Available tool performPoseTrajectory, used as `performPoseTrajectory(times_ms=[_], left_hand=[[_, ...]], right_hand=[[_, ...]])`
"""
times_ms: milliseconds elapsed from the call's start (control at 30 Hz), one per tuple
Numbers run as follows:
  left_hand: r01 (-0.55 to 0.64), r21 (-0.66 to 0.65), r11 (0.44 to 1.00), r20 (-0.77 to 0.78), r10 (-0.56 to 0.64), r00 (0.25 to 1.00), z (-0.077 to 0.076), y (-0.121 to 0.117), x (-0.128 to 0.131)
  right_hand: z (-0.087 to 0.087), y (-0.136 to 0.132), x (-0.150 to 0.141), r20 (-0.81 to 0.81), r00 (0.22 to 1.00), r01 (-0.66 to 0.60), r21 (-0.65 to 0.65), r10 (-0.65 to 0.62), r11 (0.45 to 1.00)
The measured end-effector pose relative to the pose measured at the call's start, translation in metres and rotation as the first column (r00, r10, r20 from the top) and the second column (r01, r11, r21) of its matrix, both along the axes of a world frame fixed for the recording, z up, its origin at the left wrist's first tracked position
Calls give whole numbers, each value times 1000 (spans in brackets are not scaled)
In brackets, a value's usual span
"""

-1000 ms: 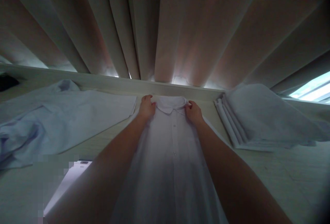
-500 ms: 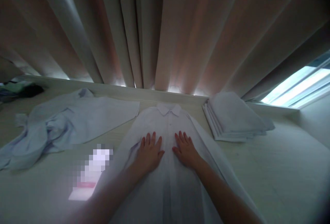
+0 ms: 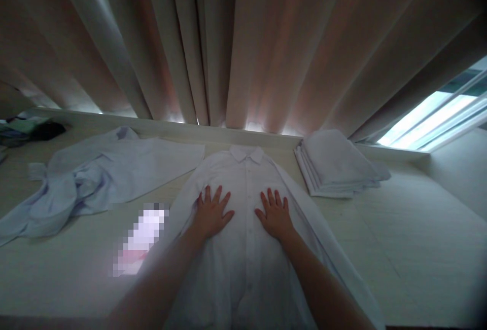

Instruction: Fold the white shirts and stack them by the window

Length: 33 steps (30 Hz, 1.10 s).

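A white long-sleeved shirt (image 3: 243, 259) lies face up in front of me, collar away from me and button placket running down the middle. My left hand (image 3: 213, 212) rests flat on the left half of its chest, fingers spread. On the other side of the buttons, my right hand (image 3: 274, 213) also presses flat with fingers apart. Both palms touch the cloth and neither grips it. The shirt's lower part is partly hidden behind my forearms.
Left of the shirt lies a crumpled white garment (image 3: 114, 168). A stack of folded white cloth (image 3: 331, 168) sits at the back right. Dark and green items (image 3: 34, 130) are at the far left. A bright, pixelated screen (image 3: 142, 233) glows at left. Curtains (image 3: 274, 56) hang behind the pale surface.
My hands have slid apart, the left one outward to the left and the right one slightly to the right, staying flat on the shirt. The view has shifted slightly.
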<state>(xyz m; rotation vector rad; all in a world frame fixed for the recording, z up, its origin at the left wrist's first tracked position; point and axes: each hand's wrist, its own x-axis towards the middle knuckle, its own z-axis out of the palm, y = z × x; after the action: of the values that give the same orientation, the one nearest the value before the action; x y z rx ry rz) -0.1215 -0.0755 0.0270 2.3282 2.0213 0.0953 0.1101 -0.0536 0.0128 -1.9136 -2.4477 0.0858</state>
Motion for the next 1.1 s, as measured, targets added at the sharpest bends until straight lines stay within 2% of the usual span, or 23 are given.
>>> performPoseTrajectory(times_ms=[133, 267, 400, 500, 633, 733, 800, 900, 1000, 1100], left_hand=[[12, -31, 999, -5, -12, 1000, 3, 11, -4], [38, -48, 998, 10, -37, 999, 8, 2, -20], [49, 35, 998, -13, -49, 999, 12, -23, -33], [-3, 101, 995, -40, 7, 999, 9, -50, -26], [-74, 64, 995, -17, 75, 997, -1, -84, -7], [-81, 62, 995, -19, 82, 996, -6, -99, -6], [-61, 94, 994, -40, 65, 997, -8, -102, -13], [-13, 108, 994, -68, 20, 997, -9, -102, -27], [56, 97, 994, -72, -49, 996, -9, -101, -35], [83, 95, 992, -68, -77, 995, -7, -100, -37]], right_hand=[[1, 8, 1, 2, 1000, -4, 2, 4, 1000], [5, 2, 8, -11, 1000, -26, -32, 26, 999], [10, -21, 16, -41, 998, -41, 11, 42, 999], [9, -44, 23, -46, 997, -53, 35, 54, 998], [-3, -70, 33, -36, 998, 42, 19, -42, 999], [-14, -80, 42, -22, 994, 112, 50, -111, 993], [-18, -83, 49, -19, 992, 124, 75, -123, 989], [-19, -83, 59, -15, 997, 79, 80, -78, 994], [-17, -81, 67, -4, 1000, 23, 63, -22, 998], [-12, -80, 69, 2, 1000, 18, 25, -18, 1000]])
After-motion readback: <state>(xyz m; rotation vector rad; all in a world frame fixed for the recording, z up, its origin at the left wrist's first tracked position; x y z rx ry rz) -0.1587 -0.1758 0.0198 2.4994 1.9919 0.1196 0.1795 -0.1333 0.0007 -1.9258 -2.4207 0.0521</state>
